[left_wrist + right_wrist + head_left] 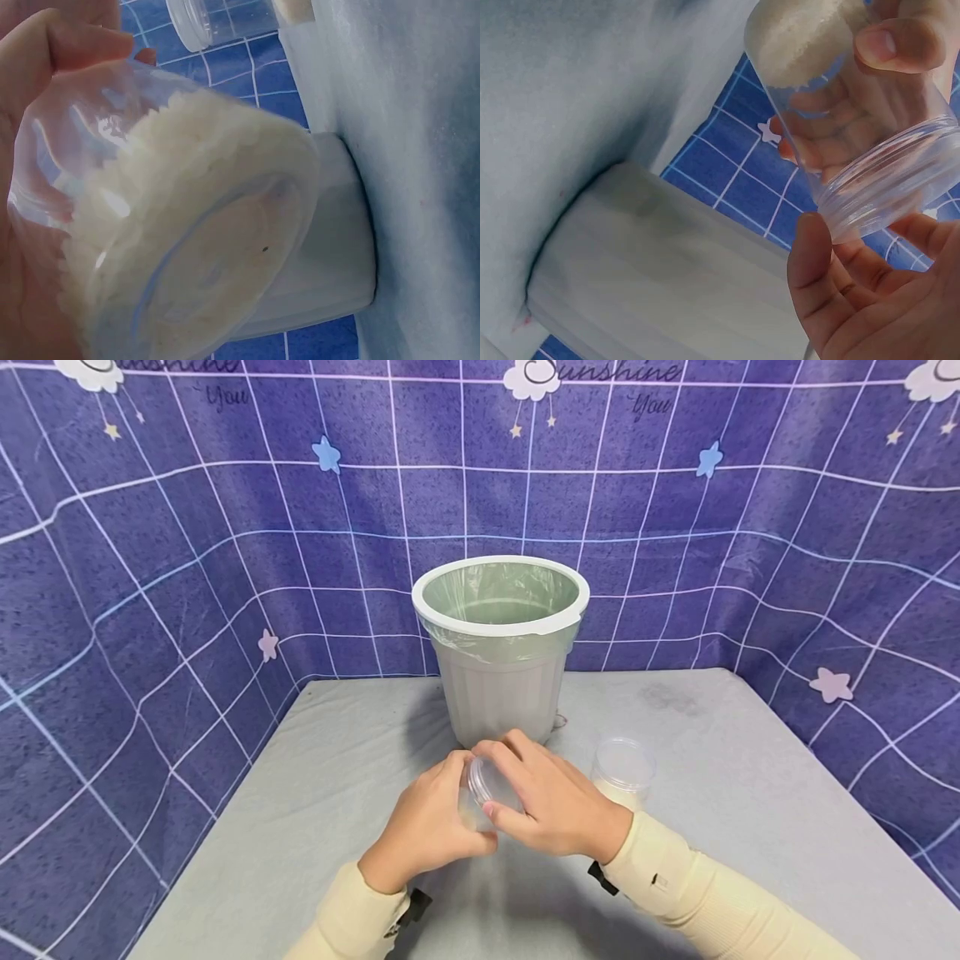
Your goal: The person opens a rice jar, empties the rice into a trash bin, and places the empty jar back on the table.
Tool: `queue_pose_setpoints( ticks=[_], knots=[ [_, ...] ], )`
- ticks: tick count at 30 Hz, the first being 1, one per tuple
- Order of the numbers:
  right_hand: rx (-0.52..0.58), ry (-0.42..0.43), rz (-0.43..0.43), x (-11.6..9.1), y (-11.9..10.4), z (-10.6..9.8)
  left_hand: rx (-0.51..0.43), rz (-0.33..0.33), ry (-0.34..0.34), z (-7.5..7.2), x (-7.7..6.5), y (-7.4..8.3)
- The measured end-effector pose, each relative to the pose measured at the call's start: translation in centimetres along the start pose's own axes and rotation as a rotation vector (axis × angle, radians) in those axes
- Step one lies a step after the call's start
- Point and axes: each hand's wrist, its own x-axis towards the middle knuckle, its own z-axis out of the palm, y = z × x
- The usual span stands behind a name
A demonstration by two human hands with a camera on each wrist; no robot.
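Note:
My left hand (431,827) grips a clear plastic jar (202,142) round its side, tilted in front of the bin. Whitish, rice-like grains (799,45) lie at the jar's bottom end, and a small dark speck shows on its base in the left wrist view. At the jar's other end, fingers and thumb of my right hand (555,797) hold the clear screw lid (900,180) by its edge. Beyond my right wrist a second clear jar (624,768) stands on the table, with pale contents low inside it.
A grey bin (502,693) with a white rim (495,628) and a see-through liner stands just behind my hands. Grey cloth covers the table (300,793). A purple-blue curtain (465,502) with a grid and stars surrounds the back and both sides.

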Motion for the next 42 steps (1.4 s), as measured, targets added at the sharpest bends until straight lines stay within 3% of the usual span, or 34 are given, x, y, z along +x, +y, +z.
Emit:
queue_pose_setpoints(
  ticks=[6,13,20,25,33,42],
  knots=[
    [-0.036,0.019,0.034,0.2,-0.1,-0.1,0.037,0.025,0.053,-0.1,0.2,0.1],
    [-0.115,0.048,0.161,0.4,-0.5,0.0,0.101,0.026,0.101,0.0,0.3,0.2],
    [-0.045,-0.006,0.321,0.7,-1.1,0.0,0.211,0.101,0.229,0.4,0.4,0.3],
    [0.017,-0.003,0.335,0.7,-1.1,0.2,0.263,0.134,0.284,0.6,0.4,0.3],
    [0.036,0.011,0.284,0.6,-0.9,0.2,0.238,0.142,0.291,0.7,0.3,0.4],
    [0.007,0.01,0.205,0.3,-0.8,0.2,0.125,0.077,0.16,0.7,0.1,0.2]
  ],
)
